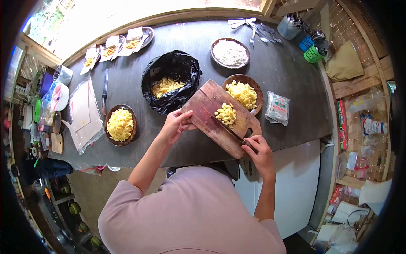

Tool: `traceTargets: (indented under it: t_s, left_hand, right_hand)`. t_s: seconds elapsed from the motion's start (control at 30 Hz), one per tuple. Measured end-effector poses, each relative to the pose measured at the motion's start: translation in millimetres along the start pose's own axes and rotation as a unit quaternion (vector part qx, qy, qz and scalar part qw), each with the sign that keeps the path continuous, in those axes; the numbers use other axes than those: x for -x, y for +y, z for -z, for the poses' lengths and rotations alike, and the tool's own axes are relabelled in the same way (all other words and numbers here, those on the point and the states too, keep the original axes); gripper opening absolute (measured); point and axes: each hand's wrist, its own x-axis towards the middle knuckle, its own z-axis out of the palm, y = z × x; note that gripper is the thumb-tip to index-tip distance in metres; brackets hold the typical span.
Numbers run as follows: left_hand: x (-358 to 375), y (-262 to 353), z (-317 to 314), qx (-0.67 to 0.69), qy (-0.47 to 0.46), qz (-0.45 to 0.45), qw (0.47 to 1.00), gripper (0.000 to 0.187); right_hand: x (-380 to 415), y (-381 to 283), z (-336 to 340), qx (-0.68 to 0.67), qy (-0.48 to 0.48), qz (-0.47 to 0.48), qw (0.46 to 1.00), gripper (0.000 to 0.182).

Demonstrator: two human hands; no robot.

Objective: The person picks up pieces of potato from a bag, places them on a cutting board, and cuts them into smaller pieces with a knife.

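My left hand (176,126) grips the left edge of a wooden cutting board (208,99), held at a slant over the table's front part. On the board lies a small heap of chopped yellow pieces (225,114). My right hand (259,153) is closed round the handle of a knife (228,130), its dark blade lying along the board beside the heap. Just beyond the board, a brown bowl (259,92) holds more yellow pieces; the board hides part of its near rim. Behind my left hand, a black plastic bag (169,63) stands open with yellow strips inside.
Left of the bag are another bowl of yellow strips (120,125), a long knife (105,86) and plastic sheets (84,108). A bowl of white crumbly food (229,53), cutlery (253,31) and small plates (144,40) line the back. A white packet (278,109) sits right.
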Motion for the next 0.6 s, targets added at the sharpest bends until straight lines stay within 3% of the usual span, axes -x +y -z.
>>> traceTargets:
  t_s: [0.2, 0.4, 0.6]
  left_hand:
    - [-3.9, 1.2, 3.4, -0.024, 0.048, 0.001, 0.999, 0.028]
    - [-3.7, 13.1, 6.9, -0.052, 0.023, 0.012, 0.998, 0.031]
    - [-8.1, 23.5, -6.2, -0.074, 0.059, 0.001, 0.995, 0.028]
  right_hand:
    - [-27.4, 33.2, -1.7, -0.027, -0.006, -0.005, 1.0, 0.028]
    - [-50.2, 60.8, 0.6, -0.037, 0.003, 0.004, 0.999, 0.029]
    - [-74.0, 87.1, 5.5, -0.065, 0.005, -0.007, 0.998, 0.031]
